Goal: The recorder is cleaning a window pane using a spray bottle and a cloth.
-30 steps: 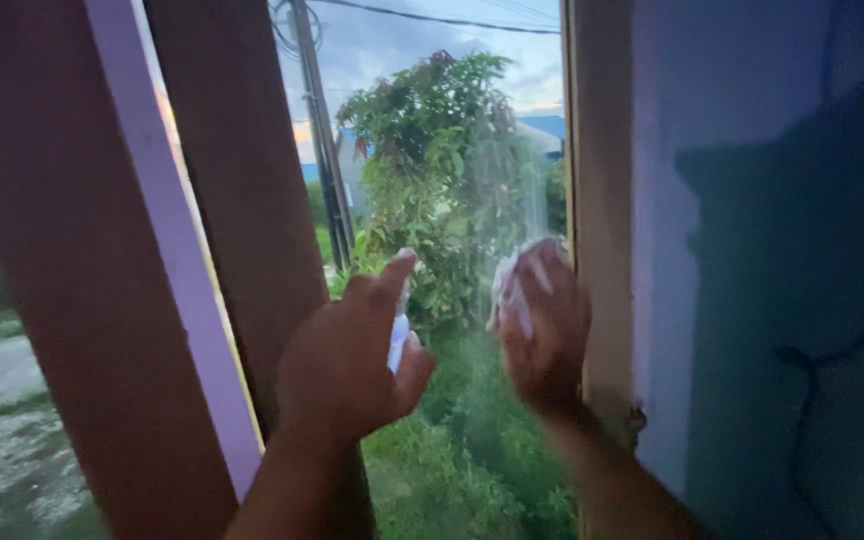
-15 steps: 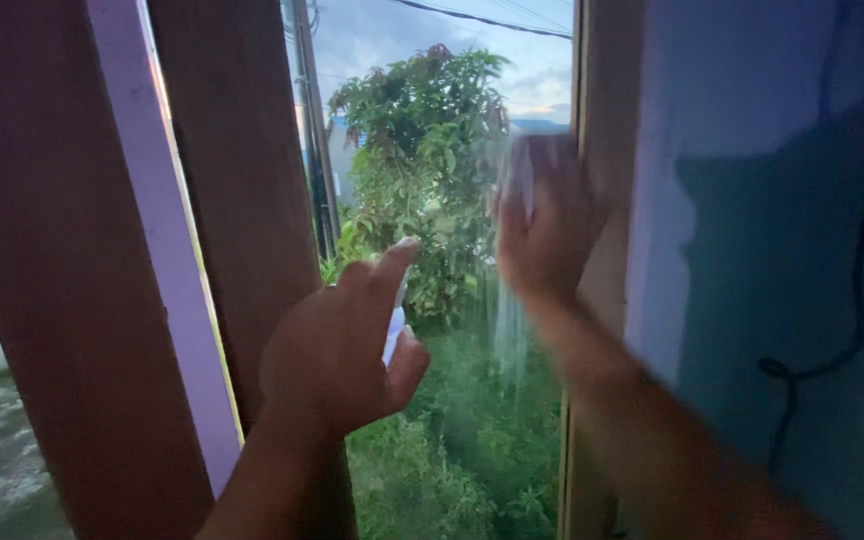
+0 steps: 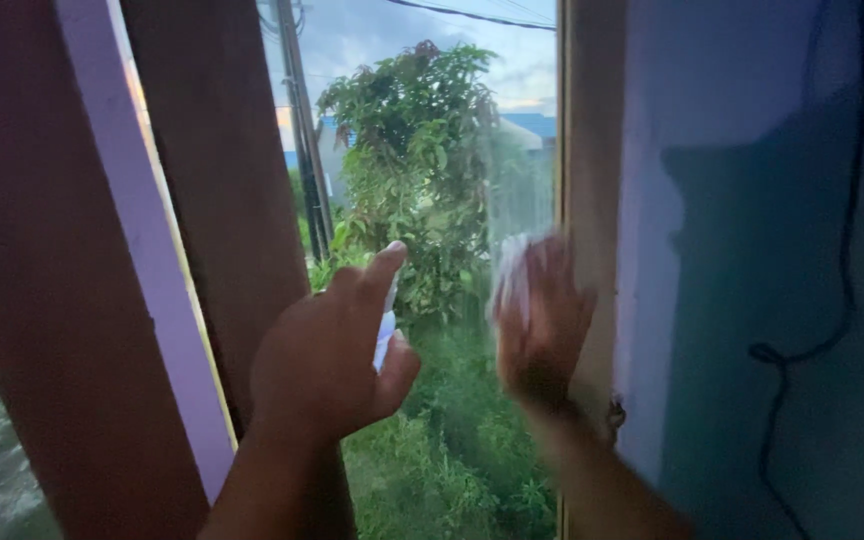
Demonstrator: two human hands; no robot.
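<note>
My left hand (image 3: 327, 350) is raised before the window glass (image 3: 432, 180), gripping a small white spray bottle (image 3: 385, 335) with the index finger stretched over its top. My right hand (image 3: 542, 320) presses a crumpled white cloth (image 3: 510, 280) flat against the pane near its right edge, blurred by motion. A hazy wet streak shows on the glass above the cloth. Most of the bottle is hidden inside my left fist.
A brown wooden window frame post (image 3: 222, 200) stands left of the pane, another brown post (image 3: 584, 200) on its right. A pale wall (image 3: 732, 250) with a dark hanging cable (image 3: 782, 380) fills the right side. Bushes and a utility pole lie outside.
My right hand with the cloth swept up the glass half a second ago and has come back down to mid-pane. My left hand with the bottle has barely moved.
</note>
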